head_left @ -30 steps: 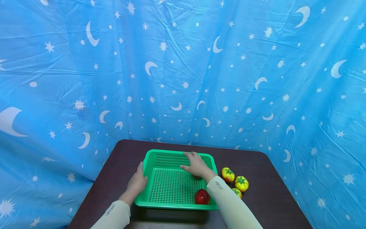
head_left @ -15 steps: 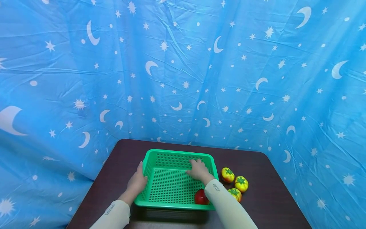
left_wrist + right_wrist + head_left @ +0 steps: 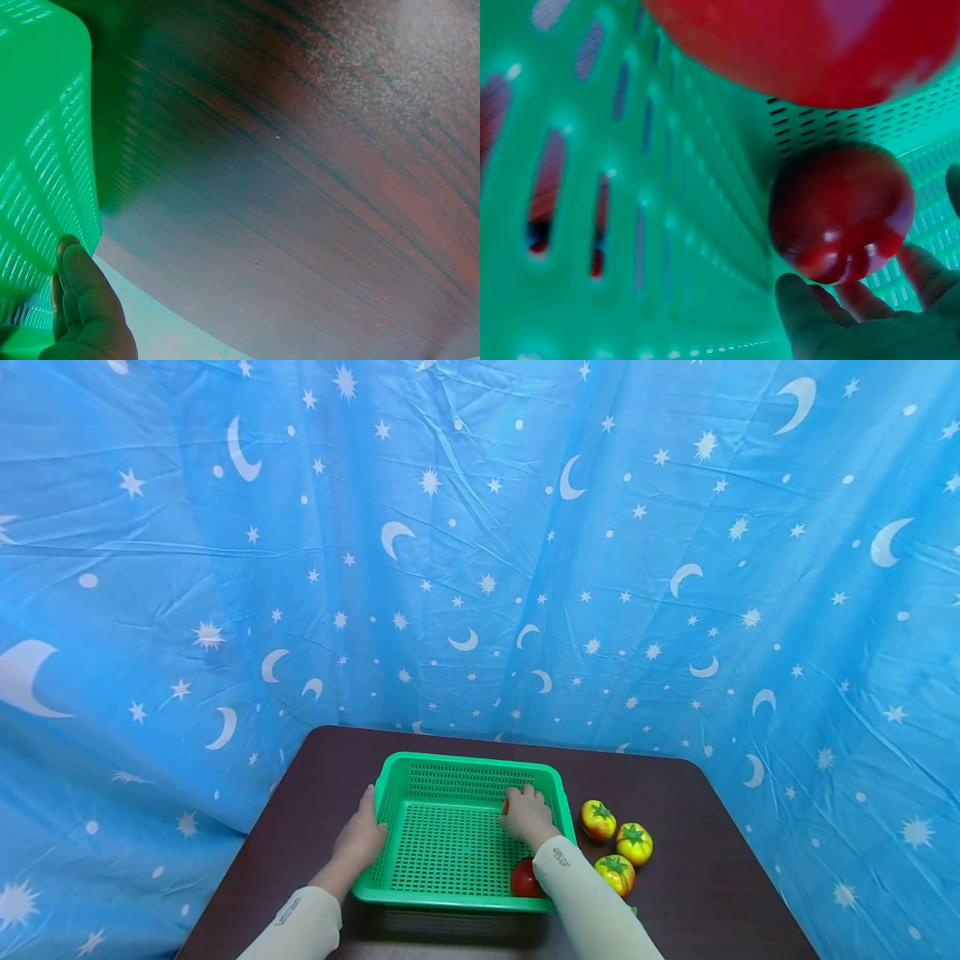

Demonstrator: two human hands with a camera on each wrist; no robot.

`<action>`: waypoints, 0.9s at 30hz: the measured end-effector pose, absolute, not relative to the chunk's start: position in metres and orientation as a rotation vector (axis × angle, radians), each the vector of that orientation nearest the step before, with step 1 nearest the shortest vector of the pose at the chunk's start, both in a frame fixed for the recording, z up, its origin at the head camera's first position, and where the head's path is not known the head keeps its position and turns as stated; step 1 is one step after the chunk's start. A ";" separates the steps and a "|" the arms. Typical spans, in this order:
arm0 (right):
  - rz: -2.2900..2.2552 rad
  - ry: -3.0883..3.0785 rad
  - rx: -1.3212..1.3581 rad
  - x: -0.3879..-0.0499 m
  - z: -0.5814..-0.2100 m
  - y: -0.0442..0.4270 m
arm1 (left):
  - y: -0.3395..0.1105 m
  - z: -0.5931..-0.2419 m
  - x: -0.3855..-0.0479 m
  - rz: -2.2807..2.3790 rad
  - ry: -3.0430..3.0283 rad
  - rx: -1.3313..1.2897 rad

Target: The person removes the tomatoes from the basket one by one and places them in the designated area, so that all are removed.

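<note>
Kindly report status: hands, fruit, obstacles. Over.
Left hand holds green basket. Right hand inside, fingers at red fruit, grip unclear. Second red fruit close, possible obstruction.

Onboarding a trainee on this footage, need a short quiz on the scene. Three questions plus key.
1. Multiple choice: in the head view, where do the yellow fruit lie relative to the basket?
A) inside it
B) on the table, to its right
C) on the table, to its left

2. True or false: the left hand is well away from the basket.

3. Short answer: in the right wrist view, how many red fruit show inside the basket, and which hand is at one of them?

Key
1. B
2. False; it holds the basket's left side.
3. Two; the right hand.
</note>
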State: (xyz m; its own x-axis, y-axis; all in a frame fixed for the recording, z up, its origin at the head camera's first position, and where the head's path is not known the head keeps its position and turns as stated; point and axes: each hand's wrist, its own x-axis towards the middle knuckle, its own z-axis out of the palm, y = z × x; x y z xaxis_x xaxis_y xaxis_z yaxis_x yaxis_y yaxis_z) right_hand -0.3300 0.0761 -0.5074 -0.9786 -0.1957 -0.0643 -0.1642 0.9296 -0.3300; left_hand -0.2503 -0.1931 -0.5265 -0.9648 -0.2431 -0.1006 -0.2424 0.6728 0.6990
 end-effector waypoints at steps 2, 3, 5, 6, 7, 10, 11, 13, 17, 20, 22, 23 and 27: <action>-0.497 3.012 -0.276 -0.330 -0.508 0.076 | -0.193 -0.526 -0.250 -1.199 -2.871 0.416; -0.495 3.017 -0.272 -0.331 -0.509 0.076 | -0.193 -0.527 -0.251 -1.201 -2.871 0.417; -0.495 3.027 -0.269 -0.332 -0.510 0.077 | -0.194 -0.527 -0.251 -1.204 -2.873 0.418; -0.496 3.029 -0.268 -0.333 -0.510 0.077 | -0.194 -0.527 -0.251 -1.204 -2.873 0.417; -0.495 3.031 -0.268 -0.334 -0.511 0.077 | -0.194 -0.527 -0.251 -1.204 -2.874 0.416; -0.474 3.050 -0.277 -0.336 -0.515 0.076 | -0.194 -0.527 -0.250 -1.211 -2.874 0.416; -0.462 3.059 -0.282 -0.336 -0.517 0.076 | -0.194 -0.527 -0.250 -1.212 -2.875 0.415; -0.434 3.077 -0.290 -0.338 -0.520 0.076 | -0.194 -0.527 -0.250 -1.210 -2.875 0.416; -0.379 3.099 -0.284 -0.341 -0.524 0.075 | -0.193 -0.526 -0.249 -1.206 -2.875 0.420; -0.366 3.109 -0.284 -0.340 -0.525 0.075 | -0.192 -0.526 -0.249 -1.203 -2.873 0.424; -0.361 3.122 -0.294 -0.339 -0.525 0.076 | -0.192 -0.526 -0.249 -1.199 -2.873 0.424; -0.362 3.129 -0.299 -0.339 -0.526 0.076 | -0.192 -0.526 -0.249 -1.198 -2.874 0.424; -0.341 3.160 -0.325 -0.337 -0.527 0.077 | -0.192 -0.526 -0.249 -1.202 -2.875 0.423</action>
State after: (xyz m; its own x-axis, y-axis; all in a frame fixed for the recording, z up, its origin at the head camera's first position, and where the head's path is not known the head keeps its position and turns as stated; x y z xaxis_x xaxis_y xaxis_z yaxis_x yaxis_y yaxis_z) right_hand -0.3372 0.0767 -0.5271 -0.9779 -0.1954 0.0740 -0.2067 0.9566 -0.2054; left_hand -0.2491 -0.1922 -0.5264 -0.9638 -0.2448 -0.1054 -0.2470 0.6717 0.6984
